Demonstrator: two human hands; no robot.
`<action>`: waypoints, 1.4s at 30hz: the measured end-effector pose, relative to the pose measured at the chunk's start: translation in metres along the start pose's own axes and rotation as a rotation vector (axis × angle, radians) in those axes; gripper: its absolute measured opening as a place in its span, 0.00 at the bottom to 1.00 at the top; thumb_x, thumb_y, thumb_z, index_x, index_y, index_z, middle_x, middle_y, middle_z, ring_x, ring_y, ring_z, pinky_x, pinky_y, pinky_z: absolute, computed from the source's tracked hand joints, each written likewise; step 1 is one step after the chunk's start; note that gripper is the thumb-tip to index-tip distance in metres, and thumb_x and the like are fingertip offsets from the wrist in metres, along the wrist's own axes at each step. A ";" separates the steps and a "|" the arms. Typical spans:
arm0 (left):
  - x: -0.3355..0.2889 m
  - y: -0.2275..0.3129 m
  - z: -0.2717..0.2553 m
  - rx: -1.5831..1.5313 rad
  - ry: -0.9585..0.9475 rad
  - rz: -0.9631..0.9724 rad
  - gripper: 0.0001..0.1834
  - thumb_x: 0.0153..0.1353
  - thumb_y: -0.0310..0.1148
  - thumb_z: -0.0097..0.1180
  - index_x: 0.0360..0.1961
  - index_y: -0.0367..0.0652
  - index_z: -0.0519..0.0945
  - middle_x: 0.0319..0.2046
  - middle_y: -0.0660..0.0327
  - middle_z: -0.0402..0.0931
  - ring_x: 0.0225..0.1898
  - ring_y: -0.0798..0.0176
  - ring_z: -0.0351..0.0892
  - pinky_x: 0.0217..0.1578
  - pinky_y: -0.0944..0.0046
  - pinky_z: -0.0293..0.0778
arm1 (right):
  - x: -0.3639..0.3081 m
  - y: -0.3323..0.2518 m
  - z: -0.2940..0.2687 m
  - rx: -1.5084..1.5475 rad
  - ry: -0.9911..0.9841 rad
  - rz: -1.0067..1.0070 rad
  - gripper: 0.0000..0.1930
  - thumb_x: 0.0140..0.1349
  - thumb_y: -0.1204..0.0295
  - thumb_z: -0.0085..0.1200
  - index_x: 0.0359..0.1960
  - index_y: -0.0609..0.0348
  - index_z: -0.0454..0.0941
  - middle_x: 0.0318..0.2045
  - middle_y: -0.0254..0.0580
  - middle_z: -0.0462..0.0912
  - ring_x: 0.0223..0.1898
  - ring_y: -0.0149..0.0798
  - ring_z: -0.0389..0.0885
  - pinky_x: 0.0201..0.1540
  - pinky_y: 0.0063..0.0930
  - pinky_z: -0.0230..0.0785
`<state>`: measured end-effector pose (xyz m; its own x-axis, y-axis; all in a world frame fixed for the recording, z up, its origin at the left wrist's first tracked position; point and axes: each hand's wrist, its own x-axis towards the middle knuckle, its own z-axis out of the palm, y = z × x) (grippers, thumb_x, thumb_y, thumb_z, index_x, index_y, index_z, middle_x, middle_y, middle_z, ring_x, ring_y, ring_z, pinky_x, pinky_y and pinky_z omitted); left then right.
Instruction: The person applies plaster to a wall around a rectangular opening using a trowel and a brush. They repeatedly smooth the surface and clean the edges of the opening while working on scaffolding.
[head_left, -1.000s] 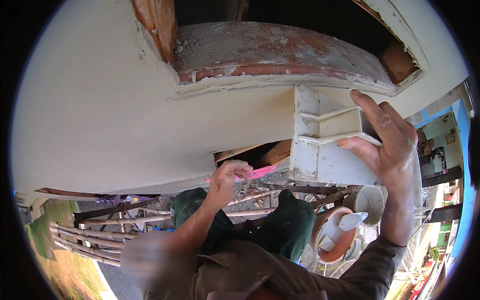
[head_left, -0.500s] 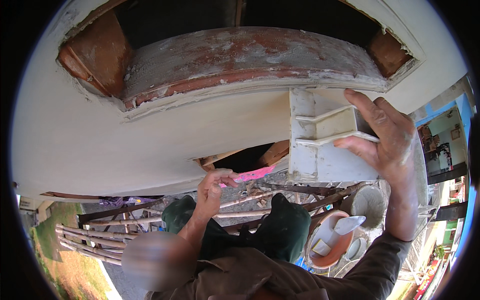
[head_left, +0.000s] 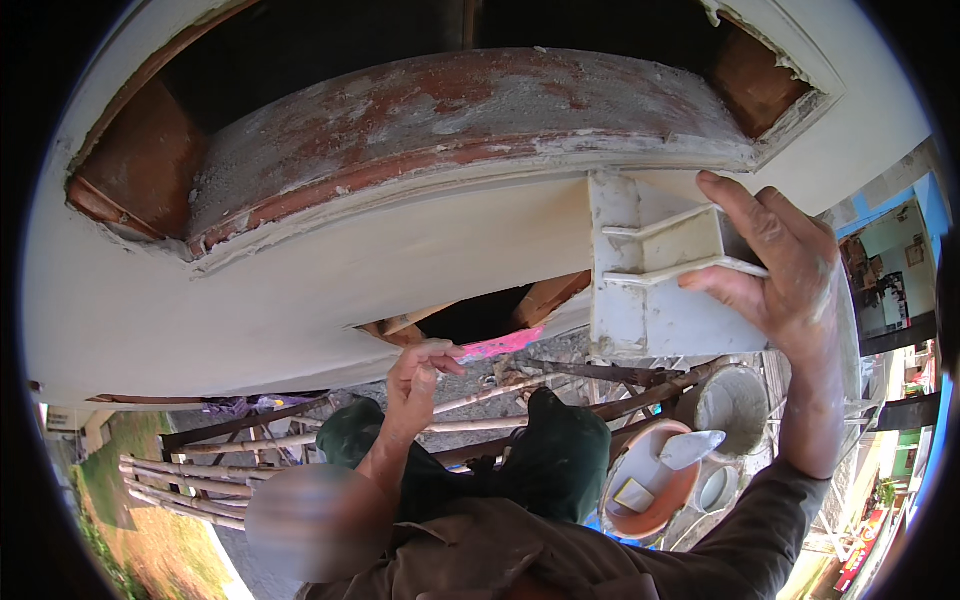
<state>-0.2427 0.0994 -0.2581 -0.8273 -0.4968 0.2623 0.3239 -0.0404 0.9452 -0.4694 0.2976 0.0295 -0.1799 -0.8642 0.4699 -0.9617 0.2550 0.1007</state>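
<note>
My right hand [head_left: 785,260] grips a white plastic plastering float [head_left: 650,310] by its raised handle, thumb below and fingers above. The float's face lies against the smooth plastered wall [head_left: 400,240], just under the window opening. Specks of grey plaster cling to its edge. Lower and to the left, my left hand [head_left: 412,385] is held with loosely bent fingers, nothing visible in them. Its fingertips are close to a bright pink strip [head_left: 503,344] along the edge of a smaller wall opening [head_left: 475,315]; whether they touch it I cannot tell.
Above runs a rough, plaster-smeared reddish sill [head_left: 470,110]. Down at the right are an orange basin [head_left: 645,510] with a whitish trowel-like blade [head_left: 692,449] and a grey bucket [head_left: 730,410]. Bamboo poles [head_left: 190,475] cross below me.
My view has shifted slightly, and the window opening appears further left. The float sits a little further right beneath the sill, still in my right hand. My left hand stays near the pink strip.
</note>
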 end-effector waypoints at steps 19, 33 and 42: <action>0.011 -0.015 0.018 0.080 0.063 -0.068 0.24 0.69 0.48 0.46 0.50 0.34 0.72 0.41 0.52 0.78 0.36 0.63 0.79 0.41 0.60 0.75 | -0.034 0.063 -0.010 -0.043 0.013 0.055 0.36 0.42 0.50 0.65 0.52 0.59 0.77 0.24 0.42 0.75 0.23 0.36 0.74 0.27 0.28 0.68; 0.013 -0.030 0.025 0.108 0.068 -0.077 0.29 0.69 0.53 0.42 0.50 0.34 0.71 0.41 0.50 0.78 0.34 0.61 0.80 0.39 0.60 0.76 | -0.056 0.096 -0.020 -0.065 -0.040 0.261 0.33 0.46 0.49 0.62 0.51 0.59 0.78 0.25 0.43 0.77 0.26 0.37 0.76 0.31 0.30 0.70; 0.011 -0.031 0.026 0.108 0.087 -0.083 0.28 0.69 0.53 0.43 0.50 0.35 0.71 0.40 0.51 0.78 0.34 0.61 0.80 0.39 0.60 0.76 | -0.064 0.111 -0.020 -0.047 -0.023 0.261 0.33 0.48 0.49 0.62 0.52 0.58 0.78 0.28 0.43 0.80 0.29 0.37 0.79 0.35 0.30 0.73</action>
<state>-0.2741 0.1173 -0.2797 -0.8047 -0.5690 0.1694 0.2013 0.0069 0.9795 -0.5606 0.3894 0.0283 -0.4261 -0.7756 0.4658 -0.8713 0.4904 0.0196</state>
